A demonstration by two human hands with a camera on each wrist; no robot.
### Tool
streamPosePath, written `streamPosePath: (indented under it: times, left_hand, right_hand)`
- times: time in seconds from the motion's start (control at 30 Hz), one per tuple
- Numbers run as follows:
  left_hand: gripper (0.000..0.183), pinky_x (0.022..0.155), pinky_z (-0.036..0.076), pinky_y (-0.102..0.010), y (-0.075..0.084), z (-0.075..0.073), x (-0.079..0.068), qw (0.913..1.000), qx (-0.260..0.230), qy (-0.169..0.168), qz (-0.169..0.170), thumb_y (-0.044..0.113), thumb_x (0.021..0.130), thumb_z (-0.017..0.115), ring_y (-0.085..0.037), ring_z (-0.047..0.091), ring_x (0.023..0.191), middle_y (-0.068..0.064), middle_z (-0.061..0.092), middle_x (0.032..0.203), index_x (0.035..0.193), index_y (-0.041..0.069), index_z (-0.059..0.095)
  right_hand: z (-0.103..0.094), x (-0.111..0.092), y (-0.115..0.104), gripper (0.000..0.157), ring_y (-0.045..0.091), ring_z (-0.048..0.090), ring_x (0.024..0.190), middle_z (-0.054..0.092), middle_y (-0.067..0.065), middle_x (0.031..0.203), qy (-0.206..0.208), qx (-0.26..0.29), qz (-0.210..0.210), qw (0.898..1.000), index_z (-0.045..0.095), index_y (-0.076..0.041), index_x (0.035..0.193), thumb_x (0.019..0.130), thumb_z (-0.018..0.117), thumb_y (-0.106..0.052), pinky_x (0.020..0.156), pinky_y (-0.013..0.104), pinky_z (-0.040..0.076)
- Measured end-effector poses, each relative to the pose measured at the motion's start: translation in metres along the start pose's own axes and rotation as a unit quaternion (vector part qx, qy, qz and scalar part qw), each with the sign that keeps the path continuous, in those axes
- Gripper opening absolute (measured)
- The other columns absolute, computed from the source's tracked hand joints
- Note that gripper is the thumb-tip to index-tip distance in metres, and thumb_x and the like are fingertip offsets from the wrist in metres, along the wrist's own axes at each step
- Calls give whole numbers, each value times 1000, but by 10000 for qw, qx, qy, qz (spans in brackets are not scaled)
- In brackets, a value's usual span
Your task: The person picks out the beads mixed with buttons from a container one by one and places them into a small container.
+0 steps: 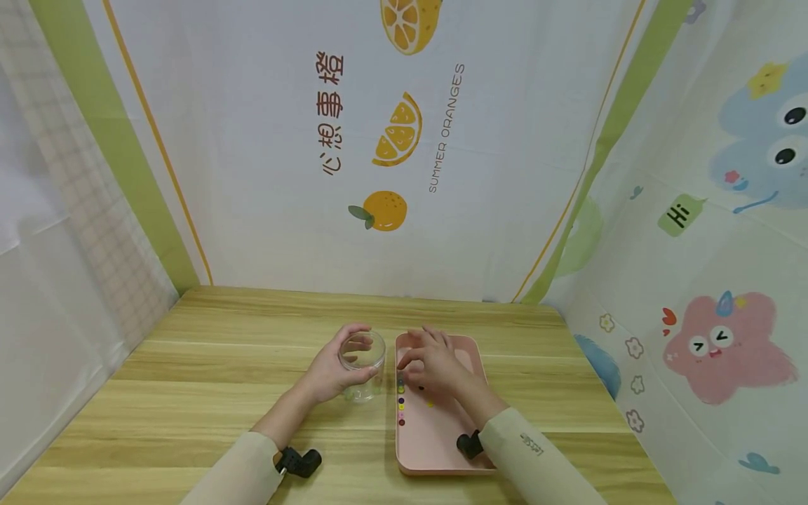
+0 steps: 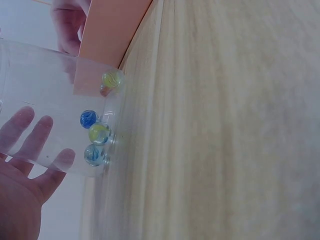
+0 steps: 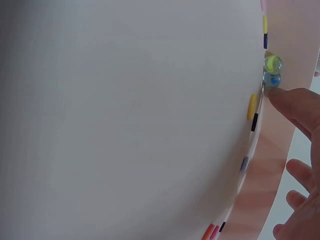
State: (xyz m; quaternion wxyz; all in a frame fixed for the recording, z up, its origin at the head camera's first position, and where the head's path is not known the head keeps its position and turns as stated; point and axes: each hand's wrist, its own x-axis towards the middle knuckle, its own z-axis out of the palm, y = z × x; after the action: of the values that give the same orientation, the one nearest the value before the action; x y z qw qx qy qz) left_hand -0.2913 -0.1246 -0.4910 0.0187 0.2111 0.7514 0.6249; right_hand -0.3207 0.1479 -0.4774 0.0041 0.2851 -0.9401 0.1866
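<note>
My left hand [image 1: 330, 369] grips a clear jar [image 1: 366, 384] from its left side, fingers and thumb curved round the wall. In the left wrist view several glass marbles [image 2: 99, 134], with blue, yellow and orange in them, lie at the jar's bottom, close over the tabletop. My right hand [image 1: 437, 362] reaches over the left wall of a pink tray [image 1: 435, 445]. In the right wrist view one fingertip is right at a blue marble [image 3: 272, 80], which sits against the wall beside a yellow marble [image 3: 273, 64]. The other fingers are loosely spread.
Small coloured discs [image 3: 251, 106] lie along the tray's inner edge, and a yellow disc [image 1: 431, 403] lies farther in. The tray stands on a wooden table [image 1: 252, 344], right of the jar. A printed curtain [image 1: 265, 210] hangs behind the table.
</note>
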Motion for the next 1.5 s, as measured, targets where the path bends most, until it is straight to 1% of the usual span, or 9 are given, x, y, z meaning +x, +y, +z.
streamPosePath:
  times: [0.17, 0.4, 0.77, 0.87, 1.1, 1.3, 1.43, 1.5]
  left_hand:
    - [78, 94, 64, -33, -1, 0, 0, 10000, 1, 10, 16, 10, 92, 87, -52, 56, 143, -32, 55, 148, 158, 8, 45]
    - [78, 95, 64, -33, -1, 0, 0, 10000, 10, 17, 29, 10, 92, 87, -52, 56, 143, -32, 55, 148, 158, 8, 45]
    - [78, 95, 64, -34, -1, 0, 0, 10000, 39, -4, 32, 10, 93, 87, -52, 55, 143, -31, 56, 148, 158, 7, 45]
    - [78, 95, 64, -34, -1, 0, 1, 10000, 49, -15, 45, 10, 93, 87, -52, 55, 143, -31, 56, 148, 159, 7, 45]
    - [76, 95, 64, -34, -1, 0, 0, 10000, 43, -1, 32, 11, 93, 87, -51, 56, 142, -32, 55, 149, 157, 11, 46]
    - [80, 95, 64, -36, 0, 1, 0, 10000, 65, 5, -27, 12, 93, 87, -49, 57, 142, -30, 56, 150, 160, 9, 44]
    - [80, 95, 64, -36, 1, 1, 0, 10000, 56, 27, -71, 12, 93, 88, -47, 57, 142, -27, 57, 150, 160, 12, 45]
    - [78, 96, 63, -36, 1, 1, 0, 10000, 69, 21, -43, 11, 93, 87, -48, 57, 142, -27, 57, 149, 159, 12, 45]
  right_hand:
    - [0, 1, -1, 9, 49, 24, 165, 45, 18, 171, -3, -28, 29, 10000, 86, -28, 99, 96, 83, -20, 130, 73, 18]
    - [1, 0, 1, 11, 50, 23, 165, 45, 17, 171, 40, 119, 56, 9999, 86, -31, 97, 95, 85, -20, 128, 75, 18]
    - [3, 1, 3, 8, 48, 22, 166, 43, 15, 173, 13, 99, 112, 9999, 86, -32, 95, 94, 87, -25, 129, 72, 18]
    - [3, 0, 3, 7, 48, 22, 166, 43, 15, 173, 4, 102, 106, 9999, 86, -33, 95, 95, 88, -25, 129, 72, 19]
    - [3, 0, 4, 9, 49, 22, 166, 42, 15, 174, -40, 128, 116, 9998, 85, -33, 95, 95, 88, -25, 129, 74, 19]
    - [3, -1, 3, 9, 48, 23, 166, 43, 15, 174, -42, 94, 151, 9998, 85, -33, 93, 94, 88, -25, 130, 73, 19]
    - [0, -2, 3, 12, 48, 23, 166, 42, 14, 174, -45, 86, 203, 9997, 84, -34, 92, 95, 86, -23, 131, 73, 18]
    - [-2, -2, 3, 12, 47, 22, 167, 42, 13, 174, -60, 116, 248, 9996, 84, -35, 93, 96, 85, -23, 132, 72, 17]
